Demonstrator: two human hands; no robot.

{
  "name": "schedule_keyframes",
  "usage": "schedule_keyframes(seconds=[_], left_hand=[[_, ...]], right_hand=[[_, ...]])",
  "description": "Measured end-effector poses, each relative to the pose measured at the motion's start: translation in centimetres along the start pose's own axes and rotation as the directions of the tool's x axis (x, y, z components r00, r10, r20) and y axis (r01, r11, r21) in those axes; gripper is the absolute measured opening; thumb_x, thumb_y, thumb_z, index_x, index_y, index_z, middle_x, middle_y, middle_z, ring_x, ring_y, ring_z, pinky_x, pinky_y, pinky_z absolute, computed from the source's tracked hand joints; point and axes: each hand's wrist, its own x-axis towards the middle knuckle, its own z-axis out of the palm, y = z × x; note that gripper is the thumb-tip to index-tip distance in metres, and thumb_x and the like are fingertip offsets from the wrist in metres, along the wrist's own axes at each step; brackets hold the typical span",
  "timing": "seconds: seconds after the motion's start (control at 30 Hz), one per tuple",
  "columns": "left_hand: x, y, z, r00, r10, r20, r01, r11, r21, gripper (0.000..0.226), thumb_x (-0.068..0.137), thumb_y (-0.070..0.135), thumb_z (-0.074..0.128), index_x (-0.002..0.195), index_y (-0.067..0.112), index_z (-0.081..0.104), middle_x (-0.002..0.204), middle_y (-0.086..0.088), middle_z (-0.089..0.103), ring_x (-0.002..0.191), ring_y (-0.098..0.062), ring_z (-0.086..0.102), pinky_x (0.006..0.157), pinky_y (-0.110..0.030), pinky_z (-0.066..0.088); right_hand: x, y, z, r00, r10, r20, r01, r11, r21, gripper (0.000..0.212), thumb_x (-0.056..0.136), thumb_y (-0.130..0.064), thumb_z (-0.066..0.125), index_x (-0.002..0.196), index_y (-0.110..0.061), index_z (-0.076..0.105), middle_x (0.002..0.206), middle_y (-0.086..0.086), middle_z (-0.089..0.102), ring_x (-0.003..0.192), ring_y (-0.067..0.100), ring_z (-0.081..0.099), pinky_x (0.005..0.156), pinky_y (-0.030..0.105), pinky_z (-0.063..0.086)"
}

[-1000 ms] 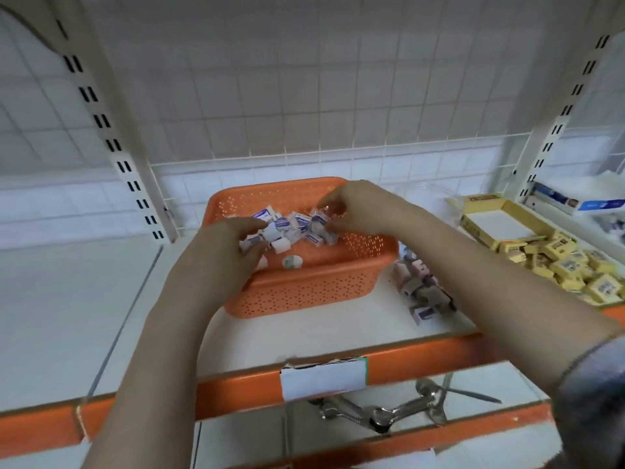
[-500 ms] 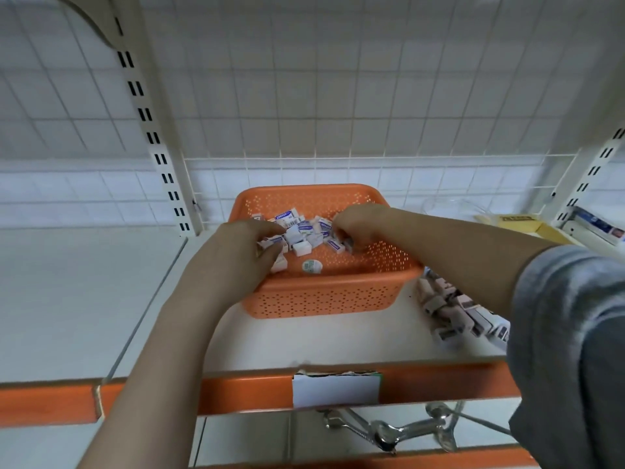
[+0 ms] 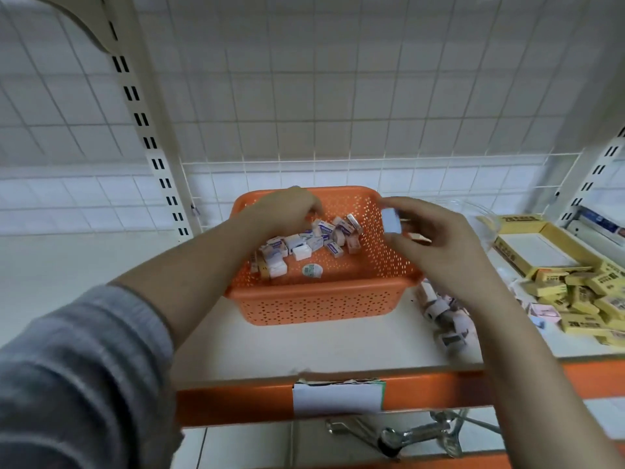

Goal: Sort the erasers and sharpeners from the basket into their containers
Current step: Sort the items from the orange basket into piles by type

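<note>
The right hand pinches a pale blue eraser over the right rim of the orange basket. The left hand, fingers curled, reaches into the wrapped erasers inside; whether it grips one, I cannot tell.

Soft, even light is falling from above, leaving only faint shadows beneath the orange basket on the white shelf. No glare is showing. Wide-angle distortion is bending the slotted uprights near the edges. Motion blur is smearing the right hand, the grey sleeve and the wall tiles.
</note>
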Motion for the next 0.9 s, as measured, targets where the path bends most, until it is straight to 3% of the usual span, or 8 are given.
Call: schedule_keyframes(seconds=[0.13,0.3,0.43,0.57,0.7,0.8,0.9], left_hand=[[2.1,0.2,1.3,0.994,0.078,0.073,-0.084,0.993,0.088,0.039,0.085,0.013,0.064,0.123,0.018,0.059,0.119,0.001,0.061,0.103,-0.016,0.057,0.085,-0.032,0.049],[3.4,0.1,2.6,0.987,0.123,0.103,-0.143,0.966,0.215,0.030,0.083,0.010,0.065,0.111,0.019,0.062,0.112,0.000,0.059,0.097,-0.018,0.056,0.082,-0.034,0.050],[3.5,0.2,2.6,0.990,0.093,0.108,-0.112,0.976,0.187,0.019,0.085,0.007,0.057,0.102,0.012,0.061,0.104,-0.005,0.061,0.090,-0.019,0.060,0.083,-0.037,0.051],[3.3,0.1,2.0,0.993,0.104,0.060,-0.114,0.973,0.198,0.021,0.082,0.008,0.064,0.103,0.015,0.064,0.105,-0.002,0.061,0.092,-0.017,0.057,0.077,-0.031,0.049],[1.7,1.5,-1.4,0.989,0.037,-0.141,-0.035,0.999,0.018,0.015,0.080,0.021,0.070,0.095,0.020,0.068,0.095,0.004,0.061,0.088,-0.013,0.055,0.069,-0.027,0.041],[-1.2,3.5,-4.1,0.954,-0.016,-0.298,-0.043,0.981,-0.190,0.015,0.080,0.021,0.072,0.095,0.020,0.070,0.083,0.008,0.060,0.076,-0.007,0.054,0.068,-0.022,0.041],[-4.0,5.7,-4.9,0.913,-0.074,-0.401,-0.121,0.889,-0.441,0.013,0.079,0.019,0.073,0.090,0.021,0.068,0.074,0.013,0.057,0.067,0.001,0.055,0.062,-0.009,0.043]], right_hand=[[-3.3,0.4,-0.2,0.984,0.059,-0.167,-0.028,0.982,0.187,0.050,0.081,0.007,0.064,0.112,-0.032,0.059,0.093,-0.010,0.072,0.086,0.004,0.065,0.079,0.015,0.052],[-4.7,1.3,-0.6,0.959,0.132,-0.251,-0.083,0.977,0.197,0.041,0.080,0.006,0.067,0.108,-0.023,0.062,0.088,-0.011,0.072,0.082,-0.001,0.065,0.069,0.009,0.048],[-5.2,1.3,-0.9,0.949,0.160,-0.270,-0.107,0.973,0.203,0.038,0.081,0.005,0.066,0.104,-0.025,0.063,0.086,-0.007,0.072,0.075,0.002,0.064,0.057,0.014,0.051],[-5.2,1.8,-1.4,0.939,0.156,-0.305,-0.111,0.981,0.160,0.040,0.081,0.004,0.066,0.105,-0.028,0.063,0.085,-0.003,0.068,0.073,0.001,0.062,0.063,0.013,0.049],[-4.9,1.8,-3.6,0.900,0.135,-0.414,-0.132,0.991,0.035,0.037,0.082,-0.002,0.067,0.105,-0.030,0.065,0.084,-0.005,0.060,0.067,-0.005,0.055,0.064,0.007,0.043],[-4.2,2.4,-5.8,0.865,0.139,-0.482,-0.191,0.980,-0.062,0.032,0.083,-0.010,0.067,0.105,-0.033,0.065,0.085,-0.007,0.060,0.071,-0.002,0.054,0.067,0.016,0.042],[-3.0,4.3,-7.1,0.858,0.226,-0.462,-0.347,0.917,-0.196,0.035,0.082,-0.015,0.070,0.116,-0.024,0.064,0.093,0.000,0.063,0.082,0.008,0.058,0.077,0.023,0.046]])
